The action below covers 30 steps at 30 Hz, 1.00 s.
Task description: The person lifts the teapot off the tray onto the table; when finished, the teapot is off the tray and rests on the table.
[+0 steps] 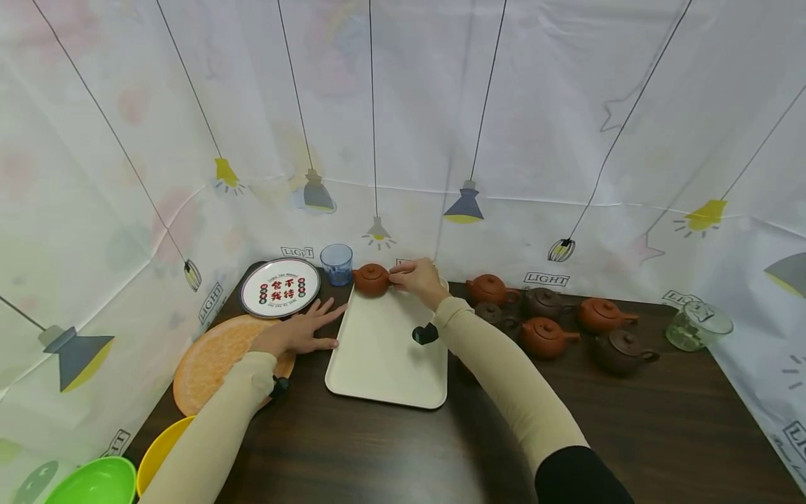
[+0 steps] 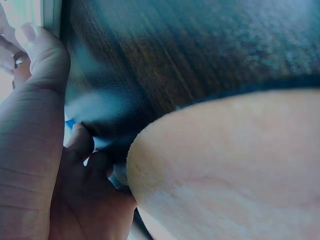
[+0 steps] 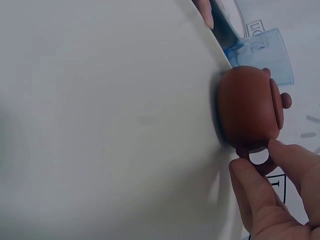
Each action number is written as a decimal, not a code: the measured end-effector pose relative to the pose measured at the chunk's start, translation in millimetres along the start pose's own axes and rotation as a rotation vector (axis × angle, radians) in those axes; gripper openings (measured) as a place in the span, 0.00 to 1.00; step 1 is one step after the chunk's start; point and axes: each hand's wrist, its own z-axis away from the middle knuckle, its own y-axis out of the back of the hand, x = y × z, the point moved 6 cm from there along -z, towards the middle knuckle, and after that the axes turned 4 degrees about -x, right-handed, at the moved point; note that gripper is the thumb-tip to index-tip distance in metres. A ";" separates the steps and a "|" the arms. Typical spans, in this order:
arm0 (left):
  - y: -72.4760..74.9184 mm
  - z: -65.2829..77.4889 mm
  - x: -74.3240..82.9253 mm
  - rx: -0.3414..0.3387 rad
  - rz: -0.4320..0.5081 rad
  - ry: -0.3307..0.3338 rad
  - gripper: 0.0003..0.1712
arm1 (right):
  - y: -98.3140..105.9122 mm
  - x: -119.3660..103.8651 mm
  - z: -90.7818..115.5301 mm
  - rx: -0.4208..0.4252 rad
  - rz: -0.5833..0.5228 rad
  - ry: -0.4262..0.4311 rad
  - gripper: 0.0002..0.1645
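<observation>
A reddish-brown clay teapot (image 1: 371,280) stands at the far left corner of a cream tray (image 1: 390,350). My right hand (image 1: 418,280) pinches its handle between thumb and fingers, as the right wrist view shows with the teapot (image 3: 250,107) over the tray's edge area. Spread fingers mark my left hand (image 1: 299,330), which rests by the tray's left side with thumb and fingertips right at the rim. In the left wrist view the left thumb (image 2: 47,55) lies near the pale tray edge.
Several brown and reddish teapots (image 1: 544,338) stand right of the tray, with a green-tinted glass (image 1: 695,327) beyond. A blue glass (image 1: 336,264), a white plate (image 1: 280,288) and an orange round mat (image 1: 208,357) lie left. Green (image 1: 94,483) and yellow bowls (image 1: 157,448) sit front left.
</observation>
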 end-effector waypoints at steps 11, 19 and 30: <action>-0.7 -0.1 1.5 0.002 0.018 -0.017 0.49 | 3.2 -0.3 6.8 0.020 0.044 -0.038 0.14; -0.1 4.9 3.2 0.012 0.027 -0.011 0.49 | 14.6 -13.7 21.2 -0.029 0.005 -0.027 0.17; 0.2 3.0 4.0 0.016 0.019 -0.004 0.49 | 76.4 -36.8 73.8 -0.145 -0.057 0.045 0.22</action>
